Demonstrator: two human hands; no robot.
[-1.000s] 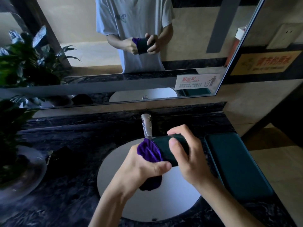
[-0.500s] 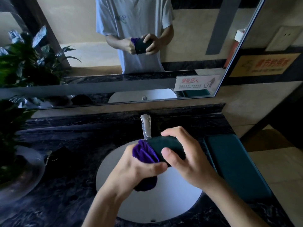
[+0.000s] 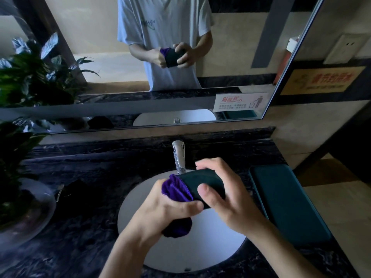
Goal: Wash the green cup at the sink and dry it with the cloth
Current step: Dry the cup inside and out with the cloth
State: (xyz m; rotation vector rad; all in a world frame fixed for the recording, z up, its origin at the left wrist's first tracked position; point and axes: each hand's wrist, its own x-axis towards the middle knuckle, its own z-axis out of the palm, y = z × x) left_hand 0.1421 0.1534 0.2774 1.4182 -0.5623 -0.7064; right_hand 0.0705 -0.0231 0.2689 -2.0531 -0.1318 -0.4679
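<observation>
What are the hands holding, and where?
Right hand grips the green cup around its side. Left hand holds the purple cloth bunched at its mouth.

Over the white sink [image 3: 200, 251], the right hand [image 3: 226, 199] grips the green cup [image 3: 202, 182] sideways. The left hand [image 3: 160, 213] presses a purple cloth [image 3: 176, 189] into its mouth.

The green cup [image 3: 202, 184] was held on its side above the white sink basin [image 3: 200, 249], just in front of the chrome faucet [image 3: 179, 157]. It appeared dark green and plain, its mouth turned to the left. The purple cloth [image 3: 176, 189] was stuffed into that mouth, bunched in folds at the rim, while 1 loose end hung down below the cup over the basin.
</observation>
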